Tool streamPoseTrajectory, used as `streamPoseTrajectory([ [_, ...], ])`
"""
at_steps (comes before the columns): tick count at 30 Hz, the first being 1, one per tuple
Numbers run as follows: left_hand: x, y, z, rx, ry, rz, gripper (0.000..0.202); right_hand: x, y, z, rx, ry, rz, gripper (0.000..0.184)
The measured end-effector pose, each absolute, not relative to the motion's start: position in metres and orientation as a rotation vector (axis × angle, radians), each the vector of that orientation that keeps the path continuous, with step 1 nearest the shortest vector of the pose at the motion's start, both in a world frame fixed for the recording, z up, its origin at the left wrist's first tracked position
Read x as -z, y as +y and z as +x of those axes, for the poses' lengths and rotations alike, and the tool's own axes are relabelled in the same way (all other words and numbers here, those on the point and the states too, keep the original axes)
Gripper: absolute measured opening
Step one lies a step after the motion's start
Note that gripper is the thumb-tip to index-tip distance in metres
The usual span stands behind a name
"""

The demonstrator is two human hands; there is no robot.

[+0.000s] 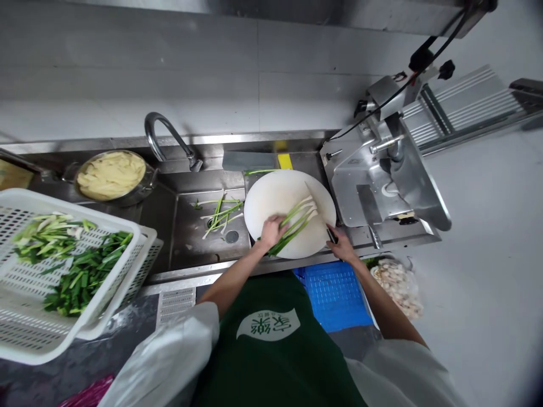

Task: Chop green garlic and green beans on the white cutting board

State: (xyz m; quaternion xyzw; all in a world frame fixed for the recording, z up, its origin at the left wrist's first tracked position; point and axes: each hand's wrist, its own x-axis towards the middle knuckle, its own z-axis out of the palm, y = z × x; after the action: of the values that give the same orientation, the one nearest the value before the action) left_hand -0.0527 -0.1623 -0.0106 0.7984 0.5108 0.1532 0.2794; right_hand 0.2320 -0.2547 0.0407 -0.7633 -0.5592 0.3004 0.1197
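Observation:
A bunch of green onions [296,221] lies slantwise over the round white cutting board [271,195], white ends toward the upper right. My left hand [272,230] is closed around the green stalks at the board's left side. In my right hand [340,244], at the board's right edge, is the dark handle of a knife [322,210]. Its blade lies over the board beside the white ends and blends with the pale surface.
Loose green onions [221,212] lie in the steel sink [190,243] under a faucet [172,133]. Left are a pot of pale slices [111,175] and a white basket [138,243] of cut greens. A slicing machine [354,198] stands right; a blue basket [337,294] sits below the counter.

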Motion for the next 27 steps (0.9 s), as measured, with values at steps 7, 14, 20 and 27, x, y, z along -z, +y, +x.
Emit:
streamPoseTrajectory([
  [7, 0.015, -0.189, -0.032, -0.198, 1.458, 2.349, 0.06, -0.042, -0.234, 0.229, -1.458, -1.416, -2.036, 0.079],
  [14, 0.019, -0.178, -0.01, -0.152, 1.378, 2.493, 0.073, -0.033, -0.22, 0.179, -0.808, -1.94, -2.44, 0.069],
  [20, 0.027, -0.177, -0.005, 0.033, 1.293, 2.525, 0.054, -0.009, -0.255, 0.122, -0.558, -2.209, -2.654, 0.071],
  [27, 0.033, -0.177, -0.003, 0.0, 1.288, 2.48, 0.055, -0.011, -0.263, 0.124, -0.641, -2.2, -2.718, 0.071],
])
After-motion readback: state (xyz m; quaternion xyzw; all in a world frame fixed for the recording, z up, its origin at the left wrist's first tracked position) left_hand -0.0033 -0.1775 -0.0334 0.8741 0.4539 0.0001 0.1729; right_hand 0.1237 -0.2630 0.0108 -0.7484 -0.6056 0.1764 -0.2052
